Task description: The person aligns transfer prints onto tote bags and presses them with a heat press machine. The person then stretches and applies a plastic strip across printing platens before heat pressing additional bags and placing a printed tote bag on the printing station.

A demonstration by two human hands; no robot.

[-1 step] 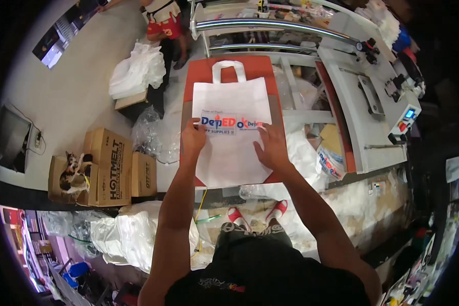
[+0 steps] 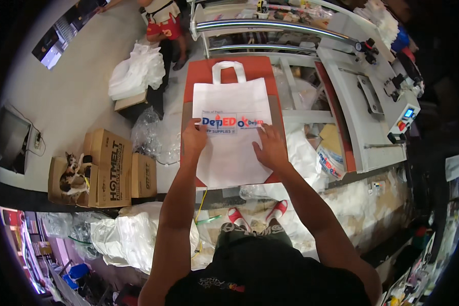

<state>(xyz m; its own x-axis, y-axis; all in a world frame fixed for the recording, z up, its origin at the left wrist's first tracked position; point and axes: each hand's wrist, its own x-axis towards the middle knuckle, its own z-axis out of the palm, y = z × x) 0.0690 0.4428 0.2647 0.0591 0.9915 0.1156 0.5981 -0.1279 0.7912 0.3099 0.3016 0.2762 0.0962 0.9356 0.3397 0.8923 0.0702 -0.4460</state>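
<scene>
- One white tote bag [image 2: 233, 135] with two loop handles lies flat on the one orange-red press pad [image 2: 255, 69] in front of me, handles toward the pad's far edge, its bottom hem at the near edge.
- One printed strip [image 2: 233, 123] in blue, red and orange sits across the bag's middle.
- My left hand [image 2: 194, 138] lies flat and open on the bag at the strip's left end; my right hand [image 2: 270, 147] lies flat, fingers spread, at the strip's right end. The two hands are apart and clamp nothing.
- Against the earlier frame I see no change: bag, strip and both hands sit as they did.
- Three brown cardboard boxes [image 2: 109, 166] stand on the floor off the pad's left edge; the leftmost, open one holds one cat [image 2: 71, 171], white with dark and orange patches.
- One heap of white bags [image 2: 136, 74] lies on a low box near the pad's far left corner, another heap of white material [image 2: 125, 234] on the floor by my left arm.
- One grey control unit [image 2: 403, 120] with a small lit screen stands off the right edge.
- One other person [image 2: 164, 23] stands at the far side.
</scene>
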